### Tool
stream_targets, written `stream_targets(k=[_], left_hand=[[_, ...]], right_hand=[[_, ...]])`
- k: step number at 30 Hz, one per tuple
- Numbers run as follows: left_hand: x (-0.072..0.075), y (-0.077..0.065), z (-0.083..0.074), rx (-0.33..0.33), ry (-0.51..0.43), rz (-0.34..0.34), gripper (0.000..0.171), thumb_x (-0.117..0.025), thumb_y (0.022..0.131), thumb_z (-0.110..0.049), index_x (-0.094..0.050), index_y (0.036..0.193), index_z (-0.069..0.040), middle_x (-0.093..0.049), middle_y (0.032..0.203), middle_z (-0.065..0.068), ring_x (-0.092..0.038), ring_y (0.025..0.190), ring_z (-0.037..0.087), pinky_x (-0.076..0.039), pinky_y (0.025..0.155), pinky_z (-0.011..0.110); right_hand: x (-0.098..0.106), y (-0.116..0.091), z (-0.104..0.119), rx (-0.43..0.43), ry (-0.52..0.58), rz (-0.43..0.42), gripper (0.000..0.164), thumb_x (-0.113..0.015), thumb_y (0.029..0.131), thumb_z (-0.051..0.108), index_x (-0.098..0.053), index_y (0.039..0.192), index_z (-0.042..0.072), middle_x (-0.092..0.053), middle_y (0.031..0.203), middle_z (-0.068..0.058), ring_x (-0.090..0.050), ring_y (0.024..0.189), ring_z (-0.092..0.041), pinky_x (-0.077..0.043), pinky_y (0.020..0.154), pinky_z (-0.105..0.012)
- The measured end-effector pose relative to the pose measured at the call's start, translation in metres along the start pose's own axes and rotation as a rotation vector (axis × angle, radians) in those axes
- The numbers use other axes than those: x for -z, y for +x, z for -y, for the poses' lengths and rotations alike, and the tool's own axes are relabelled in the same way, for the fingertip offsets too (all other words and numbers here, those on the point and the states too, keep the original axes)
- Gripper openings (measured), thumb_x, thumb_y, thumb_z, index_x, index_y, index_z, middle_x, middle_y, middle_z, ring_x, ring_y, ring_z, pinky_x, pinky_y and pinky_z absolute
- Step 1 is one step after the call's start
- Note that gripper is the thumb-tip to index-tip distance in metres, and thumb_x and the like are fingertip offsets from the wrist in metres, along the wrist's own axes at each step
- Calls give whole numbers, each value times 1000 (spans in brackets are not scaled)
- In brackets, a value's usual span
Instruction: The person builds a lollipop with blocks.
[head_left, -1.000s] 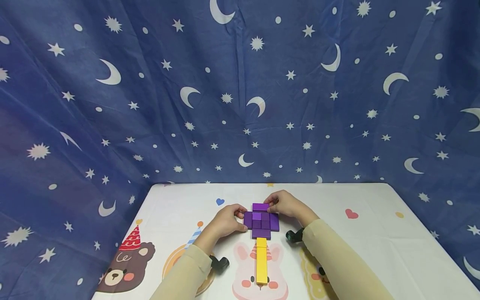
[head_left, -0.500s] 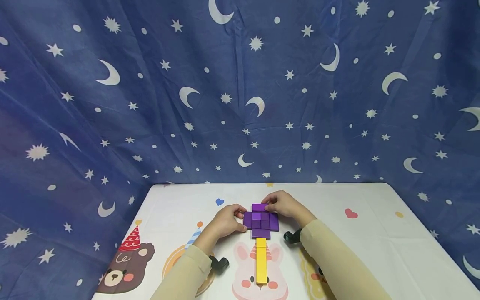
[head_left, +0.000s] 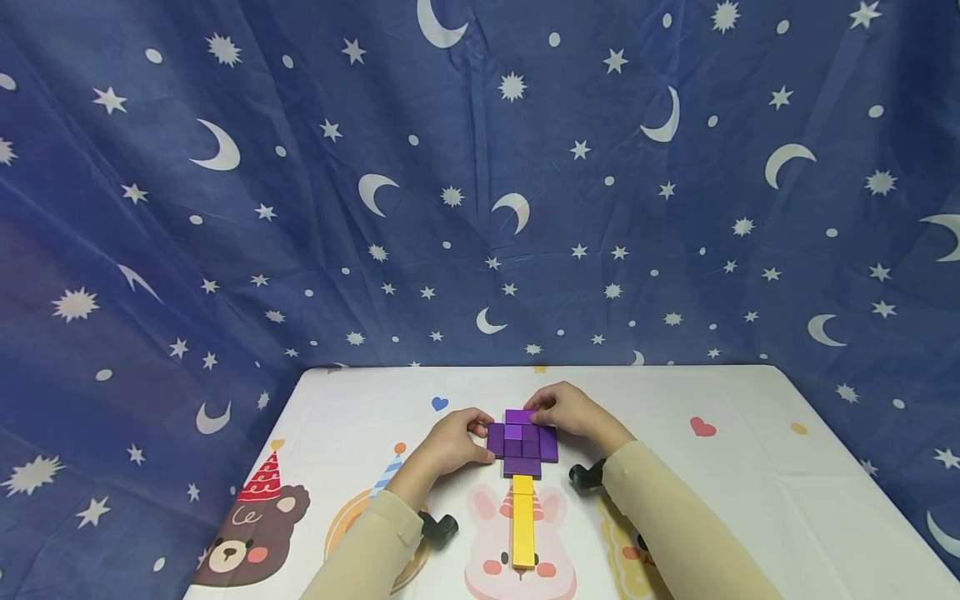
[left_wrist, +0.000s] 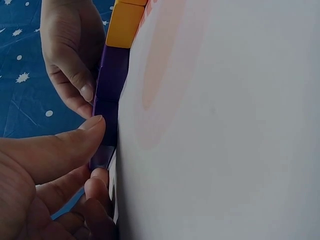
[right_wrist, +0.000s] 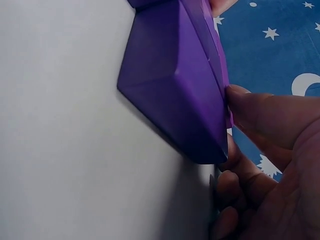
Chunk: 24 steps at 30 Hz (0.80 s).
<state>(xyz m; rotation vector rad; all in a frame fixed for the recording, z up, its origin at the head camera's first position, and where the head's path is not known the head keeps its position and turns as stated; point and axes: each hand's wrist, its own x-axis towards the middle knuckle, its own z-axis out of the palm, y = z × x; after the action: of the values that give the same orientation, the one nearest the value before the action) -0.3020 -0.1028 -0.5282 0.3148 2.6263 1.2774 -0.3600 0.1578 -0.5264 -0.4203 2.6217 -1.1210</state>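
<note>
Several purple blocks lie together on the table in a flower-like shape, with smaller purple pieces in the middle. The left hand (head_left: 454, 439) holds the left purple block (head_left: 496, 441) between thumb and fingers; in the left wrist view its thumb (left_wrist: 75, 145) lies on the block's edge. The right hand (head_left: 570, 408) pinches the far purple block (head_left: 518, 416), which sits against the middle pieces. Beside that hand lies the right purple block (head_left: 549, 445), large in the right wrist view. A yellow strip (head_left: 522, 525) of blocks runs from the near purple block (head_left: 522, 467) toward the person.
The white table cover (head_left: 750, 500) bears printed animals, among them a bear (head_left: 255, 533) and a pink rabbit (head_left: 487, 575). A blue curtain (head_left: 480, 208) with moons and stars hangs behind the table's far edge. Black wrist devices (head_left: 440, 528) sit by both sleeves.
The far purple block has slid slightly nearer the person, closing the thin gap to the middle pieces. The right hand has shifted a little left; the left hand has stayed in place.
</note>
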Motion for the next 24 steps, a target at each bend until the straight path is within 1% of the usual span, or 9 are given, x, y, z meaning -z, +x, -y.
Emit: stream_targets(k=[6,13,24], left_hand=[[-1,0,0,1,-3,-5,57,-96,72,-8,-73,124,-12,-68,100,3,-57,90,16,-47,88,37],[-1,-1,-1,-5,-9,-5,57,-96,72,-8,-74,124,-12,-69,102,7,-57,90,16,-46,88,37],[0,-1,0,4,-5,-2,57,-96,73,-10,-74,126,-15,-68,101,4,-57,90,16,-46,87,37]], right_hand=[[0,-1,1,4,6,0,16,-78,94,11,-84,109,13,-79,98,0,-63,91,-14,-51,90,-33],[0,-2,1,-2,14,2,15,-79,94,11,-83,109,13,-79,98,1,-62,92,-14,-51,91,-35],[0,-1,0,11,24,13,15,-79,95,11,-84,109,13,-79,97,2,-62,90,-13,-51,89,-33]])
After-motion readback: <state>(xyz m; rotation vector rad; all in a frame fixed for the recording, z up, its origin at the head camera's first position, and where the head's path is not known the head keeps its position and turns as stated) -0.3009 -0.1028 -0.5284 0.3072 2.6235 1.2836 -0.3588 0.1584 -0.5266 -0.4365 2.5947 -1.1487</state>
